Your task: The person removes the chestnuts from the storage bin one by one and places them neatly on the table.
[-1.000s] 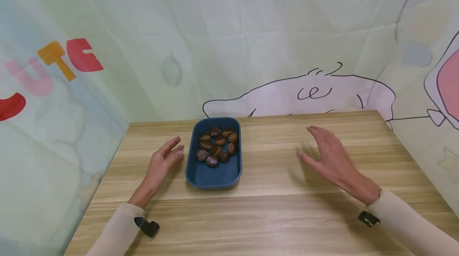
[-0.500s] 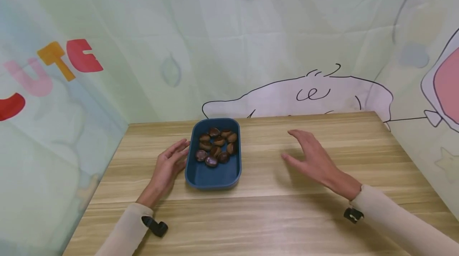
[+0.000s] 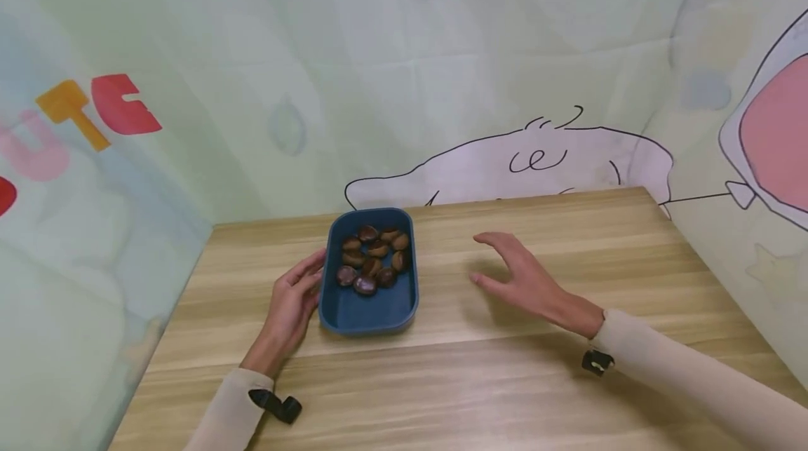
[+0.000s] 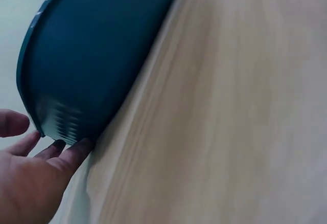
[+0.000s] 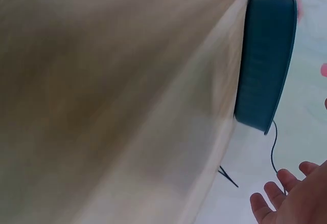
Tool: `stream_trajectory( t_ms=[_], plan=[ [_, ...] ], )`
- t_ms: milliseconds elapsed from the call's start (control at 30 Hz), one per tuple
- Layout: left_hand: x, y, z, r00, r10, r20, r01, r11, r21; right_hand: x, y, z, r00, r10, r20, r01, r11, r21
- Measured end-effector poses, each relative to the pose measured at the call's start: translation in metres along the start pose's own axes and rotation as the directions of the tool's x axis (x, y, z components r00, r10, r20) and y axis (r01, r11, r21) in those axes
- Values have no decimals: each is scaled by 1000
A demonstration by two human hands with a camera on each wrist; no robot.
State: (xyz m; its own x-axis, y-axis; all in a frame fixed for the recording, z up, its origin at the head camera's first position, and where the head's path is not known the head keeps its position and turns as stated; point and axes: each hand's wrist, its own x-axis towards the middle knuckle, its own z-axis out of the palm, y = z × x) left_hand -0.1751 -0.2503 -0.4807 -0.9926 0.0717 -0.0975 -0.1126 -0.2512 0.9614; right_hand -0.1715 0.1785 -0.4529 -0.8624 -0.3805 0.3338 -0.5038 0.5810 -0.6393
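Note:
A dark blue rectangular tray (image 3: 366,314) with rounded corners stands on the table, left of the middle. Inside it, toward the far end, lie several brown chestnuts (image 3: 372,265). My left hand (image 3: 292,304) is at the tray's left side, its fingertips touching the outer wall. In the left wrist view the fingers (image 4: 76,152) are against the tray wall (image 4: 97,55) and the thumb stands apart from it. To the tray's right, my right hand (image 3: 527,279) hovers with thumb and fingers spread, holding nothing. The right wrist view shows the tray (image 5: 265,60) apart from the right hand (image 5: 299,198).
The wood-grain table (image 3: 442,395) runs up to a printed cloth backdrop (image 3: 353,86) behind and at both sides. Black wrist straps with small devices sit on the left sleeve (image 3: 224,409) and the right sleeve (image 3: 682,367).
My left hand has moved right from beside the tray to touch its wall. The right hand has come left, closer to the tray. The view has shifted slightly.

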Motion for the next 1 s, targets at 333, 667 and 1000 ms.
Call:
stream_trajectory(
  t_ms=[333, 667, 1000],
  plan=[
    [-6, 0, 0, 1000, 22, 8, -22, 999, 35, 10, -15, 33, 996, 4, 85, -13, 994, 113],
    [-2, 2, 5, 1000, 15, 19, -17, 993, 114, 29, -32, 52, 993, -78, 90, 64, 987, 149],
    [-2, 2, 4, 1000, 10, 4, -11, 995, 99, 50, -35, 69, 984, -149, 98, 134, 981, 140]
  ],
)
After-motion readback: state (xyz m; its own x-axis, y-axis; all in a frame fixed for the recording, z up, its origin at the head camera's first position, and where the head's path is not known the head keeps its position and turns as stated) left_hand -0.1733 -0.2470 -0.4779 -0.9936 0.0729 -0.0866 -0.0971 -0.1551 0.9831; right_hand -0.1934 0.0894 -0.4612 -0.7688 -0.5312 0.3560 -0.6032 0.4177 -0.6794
